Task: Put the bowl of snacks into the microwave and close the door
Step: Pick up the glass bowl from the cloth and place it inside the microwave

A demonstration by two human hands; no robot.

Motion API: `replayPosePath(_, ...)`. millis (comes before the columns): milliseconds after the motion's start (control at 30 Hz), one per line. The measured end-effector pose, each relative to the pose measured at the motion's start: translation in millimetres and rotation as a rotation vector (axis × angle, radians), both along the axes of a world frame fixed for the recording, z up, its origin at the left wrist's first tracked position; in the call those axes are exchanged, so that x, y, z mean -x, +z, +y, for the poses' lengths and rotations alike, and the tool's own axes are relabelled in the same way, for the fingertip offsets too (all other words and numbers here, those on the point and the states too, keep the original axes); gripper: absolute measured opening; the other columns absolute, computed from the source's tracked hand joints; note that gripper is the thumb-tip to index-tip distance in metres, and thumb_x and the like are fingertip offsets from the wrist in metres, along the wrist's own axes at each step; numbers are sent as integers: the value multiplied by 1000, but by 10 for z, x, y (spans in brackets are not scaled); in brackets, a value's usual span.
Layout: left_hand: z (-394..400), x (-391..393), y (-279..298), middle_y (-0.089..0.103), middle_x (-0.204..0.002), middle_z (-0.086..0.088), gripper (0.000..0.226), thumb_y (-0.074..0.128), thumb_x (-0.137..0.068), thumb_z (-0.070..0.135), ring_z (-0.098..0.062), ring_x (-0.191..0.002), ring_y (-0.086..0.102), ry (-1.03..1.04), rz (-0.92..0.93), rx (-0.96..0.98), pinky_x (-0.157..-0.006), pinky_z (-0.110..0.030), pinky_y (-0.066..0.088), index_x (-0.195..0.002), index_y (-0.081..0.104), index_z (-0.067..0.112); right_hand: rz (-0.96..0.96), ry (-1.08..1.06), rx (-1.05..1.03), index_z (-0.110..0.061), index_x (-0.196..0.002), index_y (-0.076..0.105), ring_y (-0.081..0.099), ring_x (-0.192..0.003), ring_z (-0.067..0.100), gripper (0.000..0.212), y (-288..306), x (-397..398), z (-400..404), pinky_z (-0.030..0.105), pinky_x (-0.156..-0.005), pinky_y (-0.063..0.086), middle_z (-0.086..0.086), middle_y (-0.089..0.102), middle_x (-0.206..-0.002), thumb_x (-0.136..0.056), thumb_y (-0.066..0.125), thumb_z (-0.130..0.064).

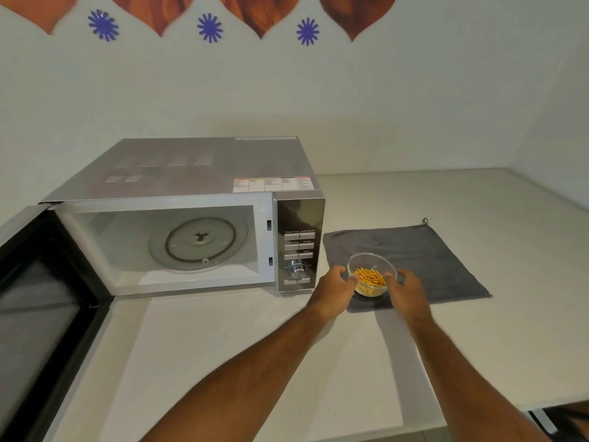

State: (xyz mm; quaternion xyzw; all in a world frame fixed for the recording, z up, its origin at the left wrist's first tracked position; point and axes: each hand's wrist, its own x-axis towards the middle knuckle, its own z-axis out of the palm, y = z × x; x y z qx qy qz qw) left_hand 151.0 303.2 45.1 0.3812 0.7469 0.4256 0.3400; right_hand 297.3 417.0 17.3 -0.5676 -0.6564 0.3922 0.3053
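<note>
Hands: our left hand (334,290) and right hand (408,291), two, fingers curled around the bowl's sides.
Bowl (371,275): one, between our fingers, on one cloth (430,250).
Microwave (191,215): one, left of our fingers, door (41,307) open.

Soft, even indoor light fills the scene, the arms cast faint shadows on the pale bench (223,362), the wide lens bows the edges, and the whole picture looks slightly soft.

Head camera looks forward and down, near the counter (223,346).
</note>
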Motion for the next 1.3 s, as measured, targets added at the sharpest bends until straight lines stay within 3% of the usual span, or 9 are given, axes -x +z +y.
replayPosePath(133, 198, -10, -41, 77, -124, -16, 49, 54, -108, 49, -29, -108, 75, -6, 37, 45, -91, -41, 61, -144, 56, 16, -27, 43, -13, -10, -113, 67, 70, -96, 34, 31, -43, -15, 3, 51, -89, 59, 15, 73, -105, -102, 56, -36)
replayPosePath(267, 274, -41, -92, 80, -111, -16, 42, 53, -110, 44, -11, -62, 67, 48, 33, 52, -54, -24, 52, -138, 62, 14, 7, 60, -29, -11, -109, 67, 72, -90, 31, 28, -63, -29, -13, 45, -80, 59, 13, 73, -97, -103, 54, -34)
replayPosePath(433, 264, -91, -103, 81, -85, -11, 26, 50, -112, 28, -12, -54, 66, 87, -5, 36, -54, -26, 58, -127, 67, 14, 25, 69, -54, -14, -104, 67, 71, -75, 26, 25, -89, -63, -61, 43, -70, 59, 10, 73, -83, -106, 50, -32)
replayPosePath(567, 201, -92, -71, 74, -69, 0, 17, 55, -109, 22, -4, -40, 67, 100, 11, 30, -43, -18, 57, -111, 69, 12, -20, 58, -92, -17, -102, 66, 72, -73, 24, 24, -51, -92, -149, 42, -69, 59, 8, 72, -80, -106, 46, -31)
replayPosePath(667, 96, -110, -48, 78, -86, -5, 20, 59, -108, 24, -16, -60, 76, 105, 14, 32, -51, -23, 62, -115, 72, 11, -66, 54, -125, -17, -99, 65, 72, -73, 22, 31, -5, -126, -262, 41, -69, 60, 6, 72, -81, -108, 43, -38)
replayPosePath(767, -36, -150, -63, 82, -102, -12, 23, 62, -106, 25, -29, -83, 82, 118, -19, 23, -74, -41, 70, -117, 74, 9, -83, 64, -155, -16, -96, 64, 70, -73, 22, 35, 15, -170, -397, 41, -69, 60, 6, 71, -80, -108, 42, -41)
replayPosePath(833, -150, -182, -100, 82, -103, -17, 24, 62, -105, 24, -34, -88, 82, 132, -60, 8, -80, -50, 70, -117, 75, 7, -73, 68, -165, -17, -93, 64, 70, -68, 20, 35, 27, -190, -497, 40, -65, 58, 4, 71, -74, -108, 43, -41)
replayPosePath(1033, -485, -229, -141, 80, -122, -9, 35, 68, -103, 32, -29, -102, 79, 200, -40, -31, -88, -45, 68, -133, 74, 16, -44, 82, -170, -19, -91, 63, 70, -60, 17, 29, 107, -187, -762, 36, -59, 57, 2, 70, -70, -105, 47, -39)
replayPosePath(1300, -1080, -65, -99, 84, -102, -6, 35, 71, -99, 33, -25, -83, 83, 299, -73, -45, -74, -39, 71, -131, 75, 21, -8, 157, -180, -31, -92, 61, 71, -57, 12, 21, 177, 22, -1224, 26, -47, 55, -6, 72, -72, -104, 51, -44)
